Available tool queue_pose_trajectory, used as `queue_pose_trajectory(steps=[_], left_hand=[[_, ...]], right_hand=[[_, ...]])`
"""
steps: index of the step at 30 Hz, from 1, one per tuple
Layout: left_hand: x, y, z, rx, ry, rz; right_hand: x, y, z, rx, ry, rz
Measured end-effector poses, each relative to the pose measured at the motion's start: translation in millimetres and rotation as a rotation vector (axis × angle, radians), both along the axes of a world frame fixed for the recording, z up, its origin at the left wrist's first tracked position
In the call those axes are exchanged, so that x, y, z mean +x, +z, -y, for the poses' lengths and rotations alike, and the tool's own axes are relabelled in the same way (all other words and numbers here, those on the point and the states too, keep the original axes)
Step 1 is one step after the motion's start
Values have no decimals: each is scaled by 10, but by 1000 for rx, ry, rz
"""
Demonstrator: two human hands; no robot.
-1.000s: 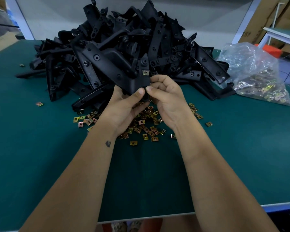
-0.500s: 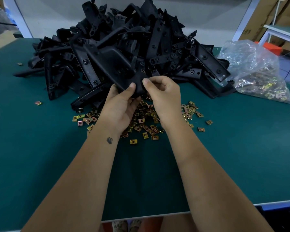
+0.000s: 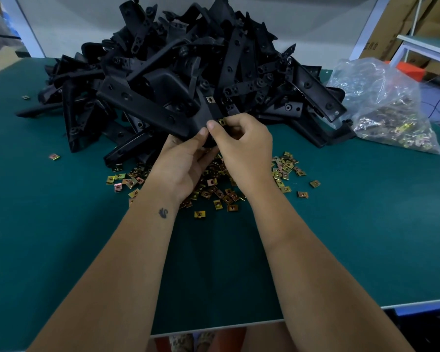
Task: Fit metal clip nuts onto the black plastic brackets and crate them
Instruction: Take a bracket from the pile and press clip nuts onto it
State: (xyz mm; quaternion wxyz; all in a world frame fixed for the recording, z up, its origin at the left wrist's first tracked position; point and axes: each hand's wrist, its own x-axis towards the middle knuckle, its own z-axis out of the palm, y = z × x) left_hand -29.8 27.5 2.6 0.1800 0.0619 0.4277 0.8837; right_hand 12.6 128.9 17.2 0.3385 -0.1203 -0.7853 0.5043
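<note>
Pinching a small clip nut [image 3: 222, 121] in your right hand [image 3: 241, 151], you are steadying the stiff, light-looking black bracket [image 3: 188, 118] with your left hand [image 3: 186, 158] at centre frame; it is probably best gripped near the tab edge.

Cardboard boxes [image 3: 404, 19] and an orange bin [image 3: 410, 71] beyond the green table [image 3: 366, 224].

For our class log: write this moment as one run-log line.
left hand: holds bracket | right hand: pinches clip nut at bracket | stage: fitting
</note>
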Motion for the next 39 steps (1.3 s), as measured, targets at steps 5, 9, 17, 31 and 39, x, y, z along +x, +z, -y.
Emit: queue_pose_trajectory(steps=[5,9,17,31,39], left_hand=[[10,19,-16,-42,-5,-10],[20,28,-13,-37,-6,13],[65,73,-23,-64,-27,63],[280,174,-199,-171,-140,-6],[751,412,-735,-134,-63,-76]], right_hand=[[24,0,17,106,-29,-21],[29,-3,-2,148,-15,-34],[85,41,53,157,-108,-187],[445,156,-180,-587,62,-107],[1122,250,-785,-825,-158,-384]])
